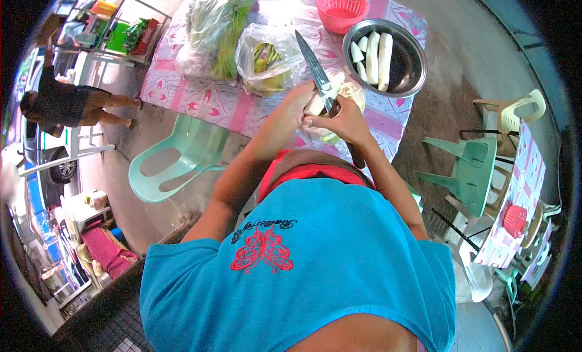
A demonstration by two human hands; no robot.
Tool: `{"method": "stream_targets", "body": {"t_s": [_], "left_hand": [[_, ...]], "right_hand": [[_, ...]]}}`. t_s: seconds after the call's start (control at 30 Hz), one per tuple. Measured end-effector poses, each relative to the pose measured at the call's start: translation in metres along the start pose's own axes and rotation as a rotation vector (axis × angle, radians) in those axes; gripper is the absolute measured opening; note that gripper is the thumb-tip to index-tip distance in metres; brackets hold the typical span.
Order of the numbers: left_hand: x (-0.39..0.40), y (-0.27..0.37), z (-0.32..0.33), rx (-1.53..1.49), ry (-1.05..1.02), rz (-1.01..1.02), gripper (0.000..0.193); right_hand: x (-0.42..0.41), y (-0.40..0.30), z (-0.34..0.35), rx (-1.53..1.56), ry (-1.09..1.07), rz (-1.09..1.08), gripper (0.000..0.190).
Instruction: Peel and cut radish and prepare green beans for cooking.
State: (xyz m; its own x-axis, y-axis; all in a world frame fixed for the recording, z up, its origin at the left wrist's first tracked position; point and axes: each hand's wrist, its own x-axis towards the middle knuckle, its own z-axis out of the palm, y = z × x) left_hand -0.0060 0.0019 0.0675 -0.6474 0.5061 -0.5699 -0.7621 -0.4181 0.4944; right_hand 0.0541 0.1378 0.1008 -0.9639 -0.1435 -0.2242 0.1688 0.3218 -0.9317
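Observation:
My right hand grips a long kitchen knife, its blade pointing up and away to the left. Pale shavings cling to the blade near my fingers. In my left hand is a peeled white radish, partly hidden by the fingers and knife. Beneath both hands, a clear plastic bag holds pale peelings. A steel basin to the right contains several white radish pieces, some long and some short. Left of the knife stands an open plastic bag of green vegetables.
Bundled long green vegetables in plastic lie farther left on the patterned tablecloth. A red plastic basket sits beyond the basin. One green chair is at the near left; another stands right. A person is at far left.

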Motion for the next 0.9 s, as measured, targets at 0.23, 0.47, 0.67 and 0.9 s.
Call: {"method": "stream_targets", "body": {"t_s": [0.23, 0.47, 0.67, 0.9], "left_hand": [[0.013, -0.009, -0.015, 0.037, 0.030, 0.037, 0.023], [-0.002, -0.009, 0.009, -0.076, 0.131, 0.068, 0.014], [-0.001, -0.013, 0.006, -0.037, 0.142, 0.122, 0.020], [-0.022, -0.002, 0.031, -0.214, 0.291, 0.079, 0.031]], "right_hand": [[-0.006, 0.004, 0.007, 0.126, -0.048, 0.078, 0.046], [-0.007, -0.003, 0.004, -0.101, 0.069, -0.014, 0.046], [-0.009, 0.004, 0.011, -0.123, 0.021, 0.034, 0.044], [-0.013, -0.005, 0.011, -0.114, 0.032, 0.064, 0.045]]}}
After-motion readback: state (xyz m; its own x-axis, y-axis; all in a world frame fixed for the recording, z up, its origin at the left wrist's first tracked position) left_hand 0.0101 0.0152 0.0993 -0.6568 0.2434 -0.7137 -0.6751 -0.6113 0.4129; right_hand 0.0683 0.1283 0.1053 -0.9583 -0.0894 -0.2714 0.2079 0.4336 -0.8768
